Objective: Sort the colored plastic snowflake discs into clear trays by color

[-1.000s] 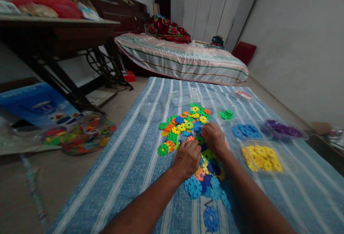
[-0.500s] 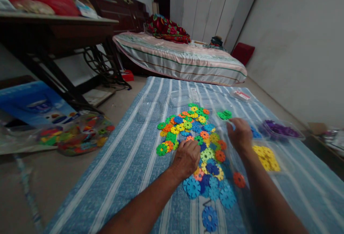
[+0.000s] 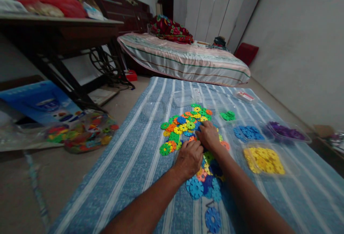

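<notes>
Plastic discs (image 3: 182,128), multicoloured, notched, in loose pile under both hands; left hand (image 3: 189,158) palm down, fingers curled onto near part of pile; grip on any disc not discernible; right hand (image 3: 208,136) just beyond left, fingers bent down into pile centre; hold likewise hidden; pile lies mid-way along blue striped mat (image 3: 129,162); right of pile, clear tubs on mat: green tub (image 3: 227,115), blue tub (image 3: 248,132), purple tub (image 3: 285,130), yellow tub (image 3: 263,159), each one colour; bag of mixed discs (image 3: 83,133) on floor at left.
</notes>
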Action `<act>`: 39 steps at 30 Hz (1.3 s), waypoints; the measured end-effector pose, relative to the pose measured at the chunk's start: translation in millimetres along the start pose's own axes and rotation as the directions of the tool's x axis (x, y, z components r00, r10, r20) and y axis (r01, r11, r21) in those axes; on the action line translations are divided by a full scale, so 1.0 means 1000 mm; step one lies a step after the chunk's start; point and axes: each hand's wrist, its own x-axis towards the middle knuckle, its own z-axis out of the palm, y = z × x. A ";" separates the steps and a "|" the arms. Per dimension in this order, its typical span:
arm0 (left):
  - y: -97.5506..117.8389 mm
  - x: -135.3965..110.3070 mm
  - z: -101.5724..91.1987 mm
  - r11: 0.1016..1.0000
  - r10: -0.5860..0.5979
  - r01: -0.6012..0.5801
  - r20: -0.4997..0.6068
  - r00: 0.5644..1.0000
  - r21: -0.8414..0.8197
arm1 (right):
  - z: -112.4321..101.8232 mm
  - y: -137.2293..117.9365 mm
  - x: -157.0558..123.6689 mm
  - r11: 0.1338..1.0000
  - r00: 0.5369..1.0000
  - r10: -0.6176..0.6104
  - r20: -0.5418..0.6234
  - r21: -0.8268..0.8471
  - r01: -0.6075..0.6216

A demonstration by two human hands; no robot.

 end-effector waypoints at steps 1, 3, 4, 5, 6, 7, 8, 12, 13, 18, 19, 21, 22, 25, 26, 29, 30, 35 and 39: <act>0.000 0.000 0.000 1.000 0.002 -0.002 0.001 1.000 0.000 | 0.000 0.000 -0.001 1.000 1.000 -0.010 -0.004 -0.002 0.010; 0.000 0.000 0.000 1.000 0.007 -0.007 -0.007 1.000 -0.002 | 0.000 0.001 -0.005 1.000 1.000 -0.026 -0.012 0.002 0.026; -0.001 0.000 0.000 1.000 0.009 -0.009 -0.015 1.000 -0.004 | 0.000 0.001 -0.007 0.999 0.999 -0.032 -0.019 0.009 0.033; -0.001 0.000 0.000 1.000 0.011 -0.011 -0.022 1.000 -0.005 | -0.001 0.002 -0.009 0.999 0.999 -0.041 -0.027 0.020 0.041; -0.001 0.000 0.001 1.000 0.013 -0.013 -0.028 1.000 -0.007 | -0.002 0.002 -0.011 0.998 0.998 -0.049 -0.035 0.031 0.050; -0.001 0.000 0.001 1.000 0.015 -0.015 -0.031 0.999 -0.007 | -0.003 0.003 -0.013 0.997 0.997 -0.057 -0.043 0.042 0.059; -0.001 -0.001 0.001 1.000 0.016 -0.016 -0.033 0.999 -0.006 | -0.004 0.003 -0.015 0.997 0.997 -0.062 -0.049 0.048 0.064; -0.002 -0.001 0.001 1.000 0.014 -0.014 -0.033 0.999 0.004 | -0.003 0.005 -0.026 0.991 0.993 -0.089 -0.074 0.093 0.096; -0.002 -0.001 0.001 1.000 0.013 -0.013 -0.034 0.999 0.004 | -0.003 0.006 -0.030 0.988 0.992 -0.100 -0.080 0.110 0.109; -0.002 -0.001 0.002 1.000 0.019 -0.020 -0.046 0.999 -0.009 | -0.012 0.022 -0.040 0.971 0.983 -0.128 -0.130 0.187 0.151; -0.003 -0.001 0.001 1.000 0.021 -0.021 -0.046 0.999 -0.012 | -0.017 0.029 -0.040 0.967 0.980 -0.121 -0.161 0.205 0.153; -0.003 -0.001 0.001 1.000 0.022 -0.022 -0.039 0.999 -0.017 | -0.028 0.047 -0.038 0.966 0.967 -0.083 -0.241 0.218 0.137; -0.003 -0.001 0.001 1.000 0.020 -0.021 -0.036 0.999 -0.019 | -0.035 0.058 -0.037 0.973 0.958 -0.049 -0.281 0.201 0.109; -0.002 -0.002 0.000 0.999 0.021 -0.021 -0.030 0.999 -0.024 | -0.055 0.094 -0.036 0.993 0.912 0.110 -0.394 0.083 -0.084; -0.002 -0.001 0.000 1.000 0.020 -0.021 -0.030 0.999 -0.022 | -0.060 0.104 -0.037 0.983 0.884 0.177 -0.433 0.030 -0.182; -0.002 -0.001 0.000 1.000 0.021 -0.021 -0.023 1.000 -0.009 | -0.068 0.121 -0.044 0.903 0.785 0.314 -0.534 -0.087 -0.421; -0.002 -0.001 0.000 1.000 0.021 -0.022 -0.019 1.000 -0.005 | -0.067 0.122 -0.047 0.886 0.770 0.329 -0.547 -0.104 -0.453; -0.002 -0.001 0.001 1.000 0.016 -0.016 -0.003 1.000 0.004 | -0.042 0.085 -0.053 0.979 0.909 0.187 -0.374 -0.007 -0.204; -0.001 -0.001 0.001 1.000 0.010 -0.010 -0.009 1.000 -0.013 | -0.020 0.044 -0.045 0.992 0.987 0.017 -0.162 0.127 0.004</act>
